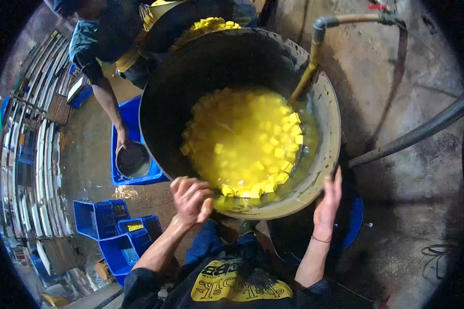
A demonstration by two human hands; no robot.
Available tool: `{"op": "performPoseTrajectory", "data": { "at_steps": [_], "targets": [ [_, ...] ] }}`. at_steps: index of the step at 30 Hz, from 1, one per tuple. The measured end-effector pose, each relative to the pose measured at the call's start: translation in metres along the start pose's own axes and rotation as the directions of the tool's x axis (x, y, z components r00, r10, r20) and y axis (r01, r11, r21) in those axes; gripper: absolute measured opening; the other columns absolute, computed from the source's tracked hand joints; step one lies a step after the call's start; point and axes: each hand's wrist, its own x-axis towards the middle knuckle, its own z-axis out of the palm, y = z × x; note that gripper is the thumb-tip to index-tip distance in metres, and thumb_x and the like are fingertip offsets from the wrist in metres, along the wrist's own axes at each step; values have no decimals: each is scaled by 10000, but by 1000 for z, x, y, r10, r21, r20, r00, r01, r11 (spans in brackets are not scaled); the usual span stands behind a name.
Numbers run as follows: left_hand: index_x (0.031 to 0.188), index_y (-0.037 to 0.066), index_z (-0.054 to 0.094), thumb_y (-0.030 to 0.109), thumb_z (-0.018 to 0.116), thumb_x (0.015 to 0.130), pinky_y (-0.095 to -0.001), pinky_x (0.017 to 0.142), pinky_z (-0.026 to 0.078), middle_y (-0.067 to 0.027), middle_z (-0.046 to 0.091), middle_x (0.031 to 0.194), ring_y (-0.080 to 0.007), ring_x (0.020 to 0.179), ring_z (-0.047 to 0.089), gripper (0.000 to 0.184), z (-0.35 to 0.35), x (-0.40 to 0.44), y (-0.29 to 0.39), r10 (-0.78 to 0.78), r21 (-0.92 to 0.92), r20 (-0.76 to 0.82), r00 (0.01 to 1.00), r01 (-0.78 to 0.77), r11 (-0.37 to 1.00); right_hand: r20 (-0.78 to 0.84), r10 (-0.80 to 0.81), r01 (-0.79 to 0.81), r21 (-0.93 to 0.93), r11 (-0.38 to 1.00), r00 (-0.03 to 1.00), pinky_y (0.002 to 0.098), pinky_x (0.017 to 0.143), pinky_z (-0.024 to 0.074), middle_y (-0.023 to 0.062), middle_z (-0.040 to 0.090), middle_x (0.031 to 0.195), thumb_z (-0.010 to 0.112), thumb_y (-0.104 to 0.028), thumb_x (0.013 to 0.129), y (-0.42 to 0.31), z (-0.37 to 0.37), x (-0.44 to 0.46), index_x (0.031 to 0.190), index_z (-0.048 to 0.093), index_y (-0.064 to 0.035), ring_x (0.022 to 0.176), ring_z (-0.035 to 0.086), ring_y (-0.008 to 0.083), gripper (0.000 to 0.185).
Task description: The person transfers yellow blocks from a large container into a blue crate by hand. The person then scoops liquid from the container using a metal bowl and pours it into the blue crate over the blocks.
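Note:
In front of me stands a large metal vat (317, 170) with cloudy yellow liquid. Many yellow cubes (278, 153), which look like tofu, lie in it, heaped along the near and right sides. My left hand (192, 200) is at the vat's near-left rim, fingers curled closed; what they hold, if anything, is hidden. My right hand (328, 203) is beside the near-right rim, fingers stretched out and together, with nothing seen in it. A pipe (305, 82) reaches down over the far-right rim into the vat.
At left, a co-worker's hand (122, 140) holds a round dark bowl (133, 160) over a blue crate (119, 176). Several smaller blue crates (94, 219) stand on the floor nearer me. Behind is another vat with yellow pieces (211, 23). A thick hose (412, 143) runs at right.

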Motion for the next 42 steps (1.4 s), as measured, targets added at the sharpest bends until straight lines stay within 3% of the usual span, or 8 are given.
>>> {"op": "performPoseTrajectory", "data": {
  "at_steps": [4,11,20,27,31,33,38,42],
  "targets": [
    [659,101,565,275,543,697,-420,769,377,-41,549,684,-235,709,530,180,83,77,-51,118,109,-460,880,-76,991,11,-66,66,-31,997,998,367,1009,341,148,494,1247,536,-133,818,-20,25,18,1310,394,12,1112,486,269,532],
    [464,153,388,217,614,675,-331,542,293,7,397,486,-169,505,398,316,-7,-24,-5,-18,-184,-247,969,-28,983,236,-43,114,-295,949,971,341,796,495,114,572,1084,428,-9,651,-38,56,-25,1282,461,-11,919,576,238,631],
    [482,188,438,267,561,684,-322,582,330,5,434,509,-161,557,428,249,64,57,-75,157,-206,-396,905,-254,945,-158,-92,59,-199,978,983,359,915,439,133,537,1180,418,3,660,-20,39,-58,1283,451,0,1047,549,264,624],
    [688,127,543,324,579,748,-350,702,417,-47,553,769,-189,734,550,209,-1,-10,-50,207,-403,-240,948,-292,868,86,32,-71,507,859,996,455,1091,235,113,328,1428,353,-520,908,30,95,-118,1384,326,-67,1293,320,328,658],
    [1037,74,544,186,643,671,-480,925,355,-196,522,1114,-356,1052,500,395,-76,-57,-166,-233,-535,-129,964,130,835,970,179,-903,74,424,164,375,841,477,96,617,1023,415,-274,898,307,27,-107,1189,540,-109,865,613,243,357],
    [1068,-8,507,158,657,671,-465,920,366,-235,507,1133,-405,1059,475,455,-76,-103,-257,-596,-265,-180,783,544,796,289,793,-632,-484,605,537,359,711,499,59,614,950,571,-272,861,292,133,-181,1130,568,-84,763,598,200,329],
    [1331,-16,299,234,698,700,-470,1039,271,-274,338,1339,-395,1266,313,787,-120,-222,-440,-836,347,-317,448,875,338,537,432,36,-655,754,725,327,906,428,197,525,1227,721,-297,769,314,341,-213,1334,390,4,1099,531,232,721],
    [1287,27,365,344,615,825,-506,881,424,-269,569,1102,-445,1031,532,614,-107,-297,-514,-993,118,99,69,990,80,533,332,258,-753,605,778,371,971,396,254,495,1257,746,-199,655,324,419,-210,1358,344,-12,1186,483,320,831]
  ]
}}
